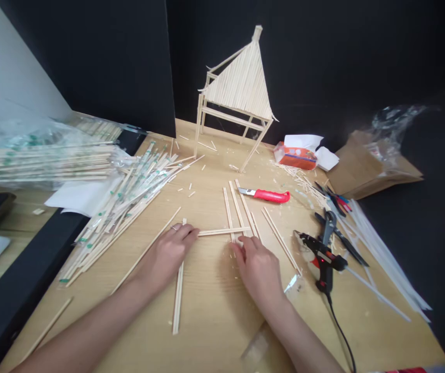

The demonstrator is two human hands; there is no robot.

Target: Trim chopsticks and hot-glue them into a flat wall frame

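My left hand [174, 249] is closed on the left end of a pair of thin wooden sticks [220, 232] lying crosswise. Under that hand runs another stick pair [178, 300], pointing toward me. My right hand [259, 265] has its fingers curled around sticks near the crosswise pair's right end; the fingertips partly hide the contact. Several lengthwise sticks [236, 199] pass beneath the crosswise pair. Beyond them lies a red-handled utility knife [271, 196], blade to the left. A stick-built house model [241, 85] with a steep slatted roof stands at the back.
A black hot glue gun [325, 259] with its cord lies right, beside pliers [341, 241] and white glue sticks [389, 254]. Bagged sticks [117, 197] are heaped left. A tissue pack [298, 155] and a brown paper bag [370, 166] stand at the back right.
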